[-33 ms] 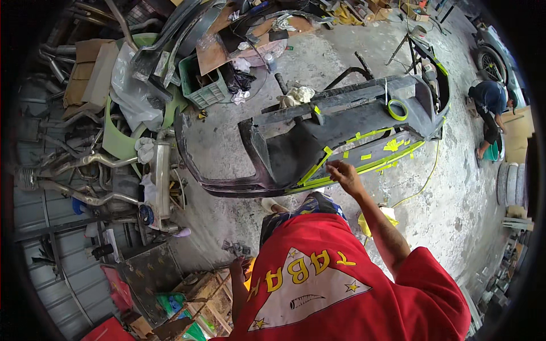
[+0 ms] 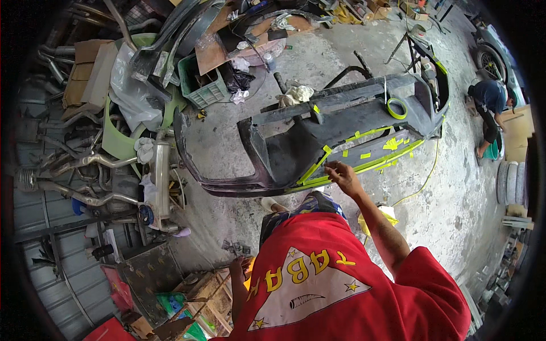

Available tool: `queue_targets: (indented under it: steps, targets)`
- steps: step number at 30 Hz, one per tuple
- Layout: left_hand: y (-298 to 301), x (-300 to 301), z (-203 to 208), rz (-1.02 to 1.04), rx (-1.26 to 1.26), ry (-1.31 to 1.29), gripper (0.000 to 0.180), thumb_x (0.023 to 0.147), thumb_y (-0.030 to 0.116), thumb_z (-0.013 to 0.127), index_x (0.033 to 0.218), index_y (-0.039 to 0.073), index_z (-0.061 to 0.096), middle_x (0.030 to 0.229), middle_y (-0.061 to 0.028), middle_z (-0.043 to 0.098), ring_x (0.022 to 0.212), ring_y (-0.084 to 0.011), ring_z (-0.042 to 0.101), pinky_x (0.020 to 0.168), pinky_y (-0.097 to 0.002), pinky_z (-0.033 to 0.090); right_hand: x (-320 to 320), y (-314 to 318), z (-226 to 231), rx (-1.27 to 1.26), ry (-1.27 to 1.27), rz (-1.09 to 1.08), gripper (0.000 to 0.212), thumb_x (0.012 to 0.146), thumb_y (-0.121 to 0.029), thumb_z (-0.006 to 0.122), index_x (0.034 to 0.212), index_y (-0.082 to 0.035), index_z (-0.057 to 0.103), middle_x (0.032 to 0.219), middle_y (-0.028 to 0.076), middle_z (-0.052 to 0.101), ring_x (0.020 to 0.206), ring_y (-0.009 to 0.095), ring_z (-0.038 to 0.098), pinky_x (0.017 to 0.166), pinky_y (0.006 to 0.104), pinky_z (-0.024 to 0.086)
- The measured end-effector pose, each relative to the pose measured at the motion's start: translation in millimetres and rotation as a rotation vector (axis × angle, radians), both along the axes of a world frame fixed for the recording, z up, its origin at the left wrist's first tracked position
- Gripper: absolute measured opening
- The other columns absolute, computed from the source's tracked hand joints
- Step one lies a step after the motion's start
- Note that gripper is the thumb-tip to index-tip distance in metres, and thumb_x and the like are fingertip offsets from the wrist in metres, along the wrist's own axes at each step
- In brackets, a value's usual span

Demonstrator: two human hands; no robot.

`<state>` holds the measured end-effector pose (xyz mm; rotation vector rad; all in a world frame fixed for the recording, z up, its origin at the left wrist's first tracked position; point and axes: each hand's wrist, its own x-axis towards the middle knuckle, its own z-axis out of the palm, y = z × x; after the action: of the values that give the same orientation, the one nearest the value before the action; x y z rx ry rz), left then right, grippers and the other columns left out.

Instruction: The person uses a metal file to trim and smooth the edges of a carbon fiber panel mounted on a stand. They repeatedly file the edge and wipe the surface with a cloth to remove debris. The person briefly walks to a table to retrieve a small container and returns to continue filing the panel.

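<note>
A dark grey car bumper cover [image 2: 318, 136] lies across the middle of the view, with strips of yellow-green masking tape [image 2: 392, 161] along its near edge and around its openings. My right hand [image 2: 343, 177] is over this near edge, fingers curled and thumb drawn in beside a taped corner. Whatever the fingertips may hold is too small to make out. A roll of yellow-green masking tape [image 2: 397, 109] rests on the bumper's right part. Low at my left side, my left hand [image 2: 241, 266] is near a wooden crate; its fingers are dark and partly hidden.
A white cloth [image 2: 297, 95] lies at the bumper's far edge. Metal exhaust pipes [image 2: 94, 162] and a green crate [image 2: 200, 85] crowd the left. A yellow hose [image 2: 421, 190] crosses the floor. Another person [image 2: 490, 108] bends beside a car [image 2: 496, 57] at the far right.
</note>
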<state>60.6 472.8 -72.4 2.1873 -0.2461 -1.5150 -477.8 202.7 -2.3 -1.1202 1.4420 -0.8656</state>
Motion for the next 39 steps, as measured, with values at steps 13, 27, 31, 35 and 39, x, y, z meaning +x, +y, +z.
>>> queue_targets:
  steps: [13, 27, 31, 35, 39]
  targets:
    - [-21.4, 5.0, 22.2, -0.083, 0.049, -0.045, 0.026, 0.105, 0.027, 0.059, 0.12, 0.006, 0.064, 0.095, -0.0123, 0.077, 0.069, -0.0214, 0.07, 0.06, -0.0352, 0.051, 122.1, -69.9, -53.4, -0.435, 0.703, 0.613, 0.069, 0.106, -0.037, 0.052, 0.158, 0.004, 0.035, 0.168, 0.024, 0.032, 0.156, 0.041, 0.03, 0.125, 0.0595, 0.023]
    - [75.4, 20.8, -27.9, 0.075, 0.082, 0.008, 0.024, 0.105, 0.024, 0.059, 0.119, 0.004, 0.063, 0.095, -0.0187, 0.078, 0.061, -0.0206, 0.07, 0.049, -0.0285, 0.051, 152.9, -59.2, -30.7, -0.566, 0.423, 0.509, 0.054, 0.104, -0.035, 0.059, 0.145, 0.0, 0.054, 0.156, 0.027, 0.045, 0.146, 0.043, 0.041, 0.119, 0.0544, 0.035]
    - [59.1, 7.0, -21.0, -0.062, 0.101, 0.004, 0.023, 0.106, 0.025, 0.055, 0.109, 0.004, 0.062, 0.095, -0.0192, 0.079, 0.061, -0.0211, 0.072, 0.05, -0.0299, 0.051, 110.2, -19.3, -4.8, -0.28, 0.185, 0.378, 0.031, 0.104, -0.026, 0.064, 0.119, 0.001, 0.069, 0.113, 0.026, 0.069, 0.104, 0.04, 0.068, 0.088, 0.0447, 0.054]
    - [47.3, 21.2, -18.4, 0.016, 0.047, 0.017, 0.025, 0.106, 0.025, 0.051, 0.099, 0.003, 0.06, 0.091, -0.0206, 0.079, 0.06, -0.0224, 0.072, 0.049, -0.0299, 0.051, 86.3, 10.0, -25.3, -0.116, 0.132, 0.373, 0.031, 0.106, -0.027, 0.062, 0.106, 0.003, 0.073, 0.086, 0.021, 0.073, 0.078, 0.04, 0.072, 0.072, 0.0438, 0.056]
    - [14.3, -0.5, -19.1, -0.145, 0.039, -0.046, 0.028, 0.106, 0.026, 0.05, 0.096, 0.002, 0.06, 0.084, -0.018, 0.079, 0.058, -0.021, 0.072, 0.049, -0.0295, 0.052, 66.0, 11.7, -18.8, -0.113, 0.139, 0.362, 0.03, 0.105, -0.026, 0.063, 0.1, 0.002, 0.074, 0.083, 0.022, 0.073, 0.076, 0.039, 0.072, 0.068, 0.0434, 0.055]
